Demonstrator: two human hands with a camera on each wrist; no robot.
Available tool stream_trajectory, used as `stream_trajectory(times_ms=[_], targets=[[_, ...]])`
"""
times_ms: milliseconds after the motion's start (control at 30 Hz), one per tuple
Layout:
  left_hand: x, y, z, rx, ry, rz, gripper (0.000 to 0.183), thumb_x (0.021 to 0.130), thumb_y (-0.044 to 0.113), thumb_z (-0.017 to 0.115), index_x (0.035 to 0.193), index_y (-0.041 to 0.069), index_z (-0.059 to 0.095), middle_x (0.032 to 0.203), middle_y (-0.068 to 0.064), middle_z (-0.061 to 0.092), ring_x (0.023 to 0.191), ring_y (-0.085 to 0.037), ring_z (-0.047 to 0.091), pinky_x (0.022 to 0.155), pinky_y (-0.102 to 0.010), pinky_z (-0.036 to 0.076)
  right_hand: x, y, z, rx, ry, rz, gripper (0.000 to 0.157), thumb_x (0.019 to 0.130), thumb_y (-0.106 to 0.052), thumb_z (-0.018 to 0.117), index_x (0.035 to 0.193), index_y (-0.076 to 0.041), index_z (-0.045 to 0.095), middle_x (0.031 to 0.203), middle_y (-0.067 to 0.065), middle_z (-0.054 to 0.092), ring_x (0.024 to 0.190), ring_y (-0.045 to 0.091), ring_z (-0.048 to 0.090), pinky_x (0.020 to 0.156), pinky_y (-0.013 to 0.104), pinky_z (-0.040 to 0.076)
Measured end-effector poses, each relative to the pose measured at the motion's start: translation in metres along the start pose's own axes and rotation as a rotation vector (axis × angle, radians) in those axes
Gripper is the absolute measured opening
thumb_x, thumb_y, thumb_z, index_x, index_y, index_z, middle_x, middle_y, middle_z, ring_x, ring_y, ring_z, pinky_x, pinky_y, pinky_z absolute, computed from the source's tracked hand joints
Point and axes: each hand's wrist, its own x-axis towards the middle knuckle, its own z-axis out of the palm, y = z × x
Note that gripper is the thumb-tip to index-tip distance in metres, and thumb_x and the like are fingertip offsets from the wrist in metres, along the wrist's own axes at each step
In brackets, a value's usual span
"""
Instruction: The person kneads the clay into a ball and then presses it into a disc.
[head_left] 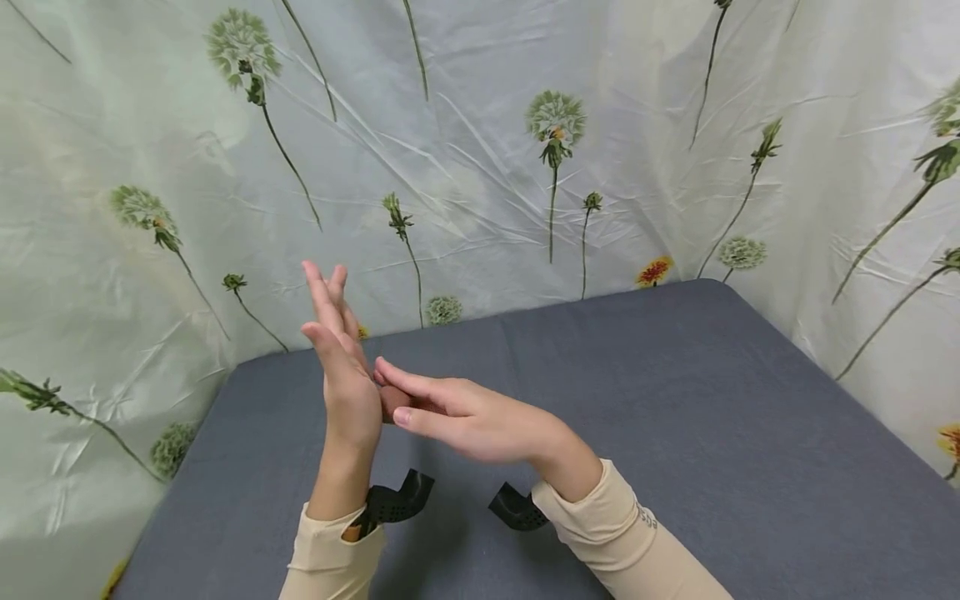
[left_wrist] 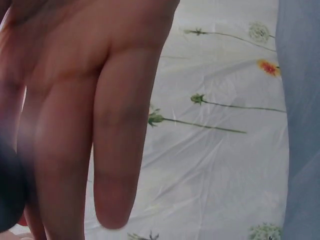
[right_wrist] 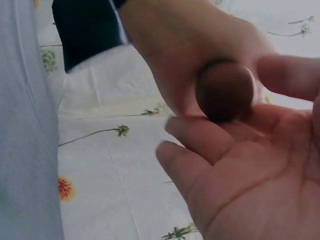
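Note:
A small brown round thing (right_wrist: 225,92), smooth and ball-like from this side, sits between the two hands. In the head view only part of the brown thing (head_left: 393,402) shows, against the left palm near its heel. My right hand (head_left: 480,417) holds it between thumb and fingers, with the thumb on the near side. Upright beside it stands my left hand (head_left: 348,387), fingers straight and pointing up, palm turned toward the right hand. Close up in the left wrist view, the left hand's fingers (left_wrist: 120,125) are extended.
Both hands are above a dark grey-blue padded surface (head_left: 675,417). Behind and around it hangs a pale cloth (head_left: 480,200) printed with dandelions. Black curved mounts (head_left: 401,497) stick out from the beige sleeves (head_left: 607,525) at the wrists.

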Motion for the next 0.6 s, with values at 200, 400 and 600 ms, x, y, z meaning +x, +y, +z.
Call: stream_trajectory(times_ms=[200,400,600], targets=[[0.005,-0.004,-0.004,-0.007,0.008,-0.012,0.085,0.1,0.088,0.023,0.171,0.047,0.002,0.18,0.01,0.013,0.17,-0.014,-0.003,0.133,-0.057,-0.014,0.001,0.002,-0.006,-0.06,-0.018,0.024,0.06,0.116,-0.017,0.051,0.171,-0.012,0.027,0.176,0.0,0.034,0.155,0.01,0.045,0.121,0.023,0.042],[0.007,-0.011,-0.009,-0.033,-0.016,-0.056,0.084,0.101,0.087,0.021,0.171,0.046,0.001,0.18,0.006,0.014,0.17,-0.014,0.002,0.137,-0.049,-0.007,0.002,0.008,-0.009,-0.054,0.039,0.026,0.054,0.113,-0.016,0.057,0.165,-0.011,0.044,0.16,0.005,0.057,0.14,0.007,0.06,0.115,0.025,0.049],[0.008,-0.015,-0.018,-0.113,-0.003,-0.11,0.076,0.107,0.076,0.021,0.172,0.038,0.017,0.174,-0.005,0.034,0.167,-0.016,0.024,0.138,-0.047,0.011,0.003,0.015,-0.011,0.006,0.118,0.044,0.045,0.111,-0.017,0.063,0.156,-0.013,0.058,0.142,0.006,0.07,0.126,0.005,0.068,0.109,0.028,0.054]])
